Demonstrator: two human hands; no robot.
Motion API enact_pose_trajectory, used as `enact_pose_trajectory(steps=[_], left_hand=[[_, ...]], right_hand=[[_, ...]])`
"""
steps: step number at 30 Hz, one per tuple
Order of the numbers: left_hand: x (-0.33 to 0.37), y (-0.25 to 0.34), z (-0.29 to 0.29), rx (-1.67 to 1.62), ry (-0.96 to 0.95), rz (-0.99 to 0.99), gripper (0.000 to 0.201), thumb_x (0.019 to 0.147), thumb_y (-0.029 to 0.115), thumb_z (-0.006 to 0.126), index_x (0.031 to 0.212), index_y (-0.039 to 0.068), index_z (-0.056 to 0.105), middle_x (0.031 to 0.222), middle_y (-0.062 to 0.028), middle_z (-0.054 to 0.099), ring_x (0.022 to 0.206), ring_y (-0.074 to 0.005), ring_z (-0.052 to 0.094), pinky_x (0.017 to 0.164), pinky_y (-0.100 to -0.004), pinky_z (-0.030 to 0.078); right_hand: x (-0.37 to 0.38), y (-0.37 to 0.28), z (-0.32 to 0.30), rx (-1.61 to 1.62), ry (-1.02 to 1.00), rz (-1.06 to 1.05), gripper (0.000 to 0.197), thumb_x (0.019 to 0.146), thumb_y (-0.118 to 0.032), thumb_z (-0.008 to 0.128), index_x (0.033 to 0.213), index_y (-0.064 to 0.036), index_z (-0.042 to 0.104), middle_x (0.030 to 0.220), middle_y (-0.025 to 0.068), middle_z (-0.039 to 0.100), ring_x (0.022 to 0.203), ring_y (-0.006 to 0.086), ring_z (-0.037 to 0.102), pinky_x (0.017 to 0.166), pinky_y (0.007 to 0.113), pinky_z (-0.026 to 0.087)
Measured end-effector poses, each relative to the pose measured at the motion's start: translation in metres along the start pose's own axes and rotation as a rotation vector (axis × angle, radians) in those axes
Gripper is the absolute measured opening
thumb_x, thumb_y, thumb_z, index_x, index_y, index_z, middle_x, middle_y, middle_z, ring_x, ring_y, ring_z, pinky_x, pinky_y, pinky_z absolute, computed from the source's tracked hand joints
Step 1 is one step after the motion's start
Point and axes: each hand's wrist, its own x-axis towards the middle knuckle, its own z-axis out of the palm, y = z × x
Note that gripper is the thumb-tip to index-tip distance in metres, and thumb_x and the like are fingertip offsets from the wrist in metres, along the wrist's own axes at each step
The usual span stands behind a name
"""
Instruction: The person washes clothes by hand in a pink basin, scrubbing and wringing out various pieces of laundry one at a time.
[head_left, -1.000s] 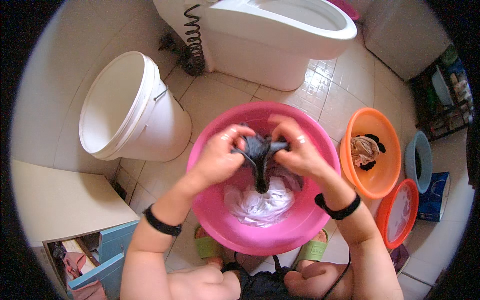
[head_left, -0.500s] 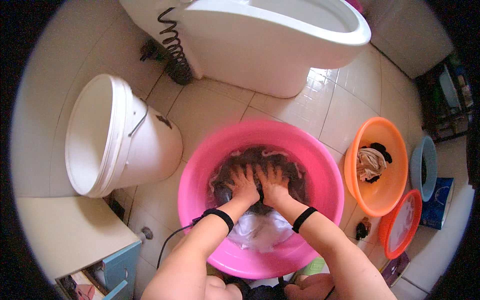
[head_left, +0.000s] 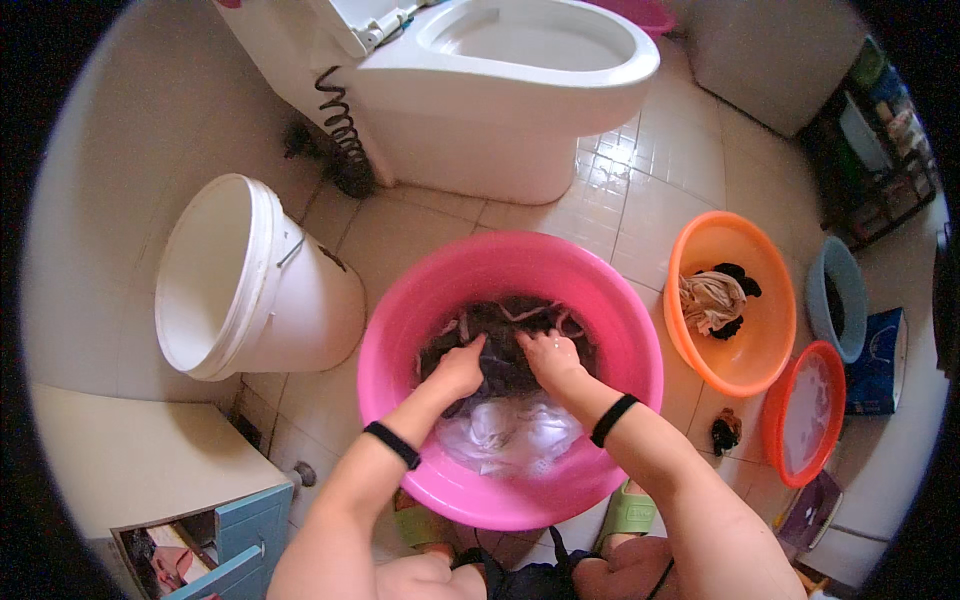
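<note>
A large pink basin [head_left: 630,400] stands on the floor in front of me, holding wet laundry in water. At its far side lies a dark garment [head_left: 508,345] with pale pinkish strips along its edges. My left hand [head_left: 458,368] is closed on the left part of this garment, its fingertips partly sunk in the folds. Bent fingers of my right hand [head_left: 552,358] grip the garment's right part, with some suds on the knuckles. Nearer to me, a white cloth [head_left: 515,430] lies soaked in the same basin.
A white bucket [head_left: 310,310] leans at the left, above a cabinet [head_left: 130,450]. The toilet [head_left: 480,140] stands beyond. At right are an orange basin [head_left: 740,360] with clothes, a blue basin [head_left: 850,310], a red basin [head_left: 835,400] and a small dark cloth [head_left: 727,432] on the floor.
My hands were spread flat on the dark garment; now their fingers have curled into it and the hands are farther apart. The view has shifted, showing more of the toilet.
</note>
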Motion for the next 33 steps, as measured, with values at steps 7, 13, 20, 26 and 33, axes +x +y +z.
enact_pose_trajectory(steps=[7, 13, 20, 26, 33], left_hand=[[-0.126, 0.011, -0.114, -0.5, 0.269, 0.258, 0.038, 0.066, -0.009, 0.037, 0.089, -0.002, 0.067, 0.08, -0.0089, 0.067, 0.077, -0.0159, 0.063, 0.071, -0.03, 0.051], [-0.166, 0.027, -0.153, -0.941, 0.462, 0.576, 0.029, 0.065, -0.009, 0.036, 0.082, 0.0, 0.057, 0.079, -0.009, 0.061, 0.081, -0.018, 0.06, 0.081, -0.0309, 0.049], [-0.067, 0.014, -0.077, -0.733, 0.543, 0.387, 0.055, 0.068, -0.009, 0.047, 0.121, 0.003, 0.055, 0.134, -0.0207, 0.042, 0.11, -0.0259, 0.055, 0.093, -0.0318, 0.045], [-0.004, 0.01, 0.016, 0.026, 0.032, -0.2, 0.107, 0.07, 0.013, 0.062, 0.148, 0.022, -0.01, 0.151, -0.0197, -0.021, 0.139, -0.0429, -0.016, 0.101, -0.0726, 0.007], [0.04, -0.005, 0.07, 0.147, -0.094, -0.246, 0.1, 0.077, 0.022, 0.057, 0.147, 0.009, -0.012, 0.151, -0.0179, -0.022, 0.138, -0.0468, -0.013, 0.098, -0.0757, 0.006]], right_hand=[[-0.037, -0.008, -0.164, 0.453, 0.257, 0.007, 0.03, 0.078, -0.022, 0.064, 0.107, -0.0182, 0.063, 0.089, 0.0139, 0.067, 0.085, 0.0329, 0.065, 0.073, 0.045, 0.051], [-0.052, -0.022, -0.219, 0.86, 0.433, -0.089, 0.033, 0.077, -0.016, 0.068, 0.108, -0.0086, 0.059, 0.091, 0.0177, 0.065, 0.089, 0.034, 0.064, 0.076, 0.038, 0.05], [-0.004, -0.03, -0.115, 0.551, 0.252, 0.008, 0.037, 0.065, -0.007, 0.066, 0.098, -0.0045, 0.049, 0.099, 0.017, 0.053, 0.095, 0.0374, 0.054, 0.081, 0.045, 0.047], [0.009, -0.04, -0.007, 0.359, -0.316, 0.255, 0.105, 0.068, -0.017, 0.072, 0.149, -0.0232, 0.005, 0.153, 0.0175, 0.0, 0.137, 0.0467, 0.009, 0.09, 0.072, 0.036], [0.003, -0.033, 0.04, 0.235, -0.263, 0.171, 0.093, 0.073, -0.021, 0.067, 0.149, -0.0249, 0.012, 0.154, 0.0169, 0.002, 0.137, 0.0486, 0.008, 0.095, 0.074, 0.027]])
